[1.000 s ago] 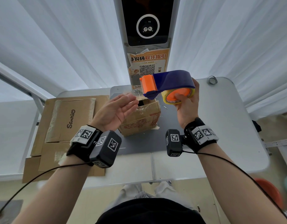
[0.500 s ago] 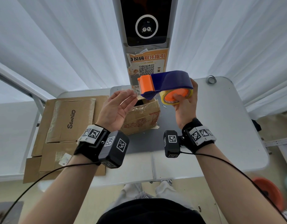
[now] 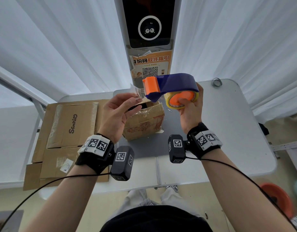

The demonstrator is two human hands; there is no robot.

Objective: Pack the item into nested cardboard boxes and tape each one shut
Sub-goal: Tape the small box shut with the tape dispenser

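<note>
While the right hand (image 3: 188, 108) grips the tape dispenser (image 3: 171, 88) up in the air, fingers curled round the orange hub of the roll (image 3: 182, 99) and thumb over the blue cover, the dispenser lies with its long axis across the view, its orange cutter head (image 3: 151, 86) pointing to the left. It hangs above the far right corner of the small box (image 3: 144, 121), clear of it.

Just left of the cutter, the left hand (image 3: 117, 114) is raised palm up with fingers bent, and its fingertips (image 3: 132, 97) pinch the loose end of the clear tape (image 3: 136, 91), which runs the short way back to the cutter.

Below both hands the box stands on the grey mat (image 3: 162, 146) on the white table (image 3: 244, 131). It sits turned at an angle, one corner toward the person, and a dark gap shows at its top between the flaps. What lies inside cannot be seen.

To the left of it lies a pile of flattened cardboard (image 3: 67, 131), the top sheet marked "Sanrio". A small roll of tape (image 3: 216, 82) lies at the far right corner of the table.
</note>
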